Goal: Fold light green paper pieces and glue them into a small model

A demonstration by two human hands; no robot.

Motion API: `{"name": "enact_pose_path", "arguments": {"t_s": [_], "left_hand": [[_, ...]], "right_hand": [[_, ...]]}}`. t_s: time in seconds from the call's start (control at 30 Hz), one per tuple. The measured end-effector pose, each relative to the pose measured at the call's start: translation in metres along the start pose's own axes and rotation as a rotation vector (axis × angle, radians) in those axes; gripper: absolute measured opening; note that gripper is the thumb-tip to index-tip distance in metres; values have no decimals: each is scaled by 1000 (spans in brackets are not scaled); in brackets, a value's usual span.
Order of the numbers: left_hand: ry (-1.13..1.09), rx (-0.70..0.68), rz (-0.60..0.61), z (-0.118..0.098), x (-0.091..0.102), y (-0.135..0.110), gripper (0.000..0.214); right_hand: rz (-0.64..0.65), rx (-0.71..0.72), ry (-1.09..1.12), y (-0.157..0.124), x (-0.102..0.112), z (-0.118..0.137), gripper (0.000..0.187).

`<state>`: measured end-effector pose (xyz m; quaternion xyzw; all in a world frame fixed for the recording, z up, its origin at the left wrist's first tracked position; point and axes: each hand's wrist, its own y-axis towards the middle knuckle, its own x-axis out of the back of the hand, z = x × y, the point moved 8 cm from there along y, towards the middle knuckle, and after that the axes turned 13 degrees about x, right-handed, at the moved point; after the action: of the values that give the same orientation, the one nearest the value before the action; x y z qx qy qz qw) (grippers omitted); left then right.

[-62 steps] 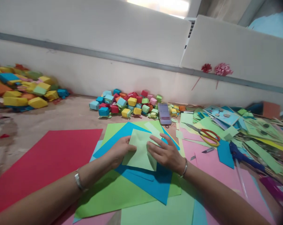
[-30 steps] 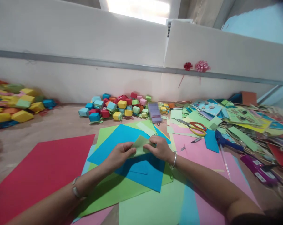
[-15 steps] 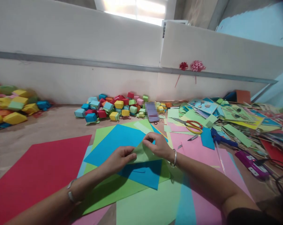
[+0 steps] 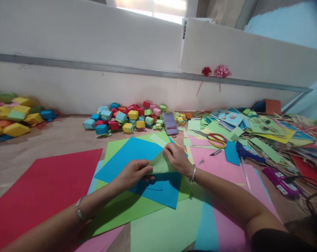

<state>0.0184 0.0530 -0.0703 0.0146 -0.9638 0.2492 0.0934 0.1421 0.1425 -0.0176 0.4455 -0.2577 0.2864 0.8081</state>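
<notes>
A piece of light green paper (image 4: pixel 160 164) is held up between my two hands, bent along its length. My left hand (image 4: pixel 134 172) pinches its left end between thumb and fingers. At the upper right end, my right hand (image 4: pixel 177 158) is closed on the paper with curled fingers. Beneath both hands lies a blue paper sheet (image 4: pixel 121 157), which rests on a larger bright green sheet (image 4: pixel 116 217). A small cut or flap shows in the blue sheet just below the held paper.
A red sheet (image 4: pixel 48 189) lies left. Behind are small folded paper boxes (image 4: pixel 133 115) and a phone (image 4: pixel 170 123). To the right are scissors (image 4: pixel 213 138), a cutter blade (image 4: pixel 215 152), a blue glue gun (image 4: pixel 249 154), a purple power strip (image 4: pixel 280 182) and heaped paper scraps.
The light green paper has been lifted slightly and turned in my hands, now looking narrower and more bent. Both hands keep their hold on it.
</notes>
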Motion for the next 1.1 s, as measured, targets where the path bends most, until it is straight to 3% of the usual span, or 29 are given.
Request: {"name": "enact_pose_path", "arguments": {"t_s": [0.3,0.6,0.73,0.93,1.1], "left_hand": [[-63,115,34,2,4,-1,46],[-15,78,6,0,4,-1,45],[73,8,-76,-6,9,-2,46],[200,-125,-277,-15,28,-3,29],[259,-102,-267,-10,30,2,26]], "right_hand": [[20,100,-201,0,4,2,16],[30,66,-214,-1,-4,-14,16],[20,48,-176,-3,-3,-15,15],[32,53,-112,0,1,-4,14],[124,-2,-126,0,-9,-13,11]]}}
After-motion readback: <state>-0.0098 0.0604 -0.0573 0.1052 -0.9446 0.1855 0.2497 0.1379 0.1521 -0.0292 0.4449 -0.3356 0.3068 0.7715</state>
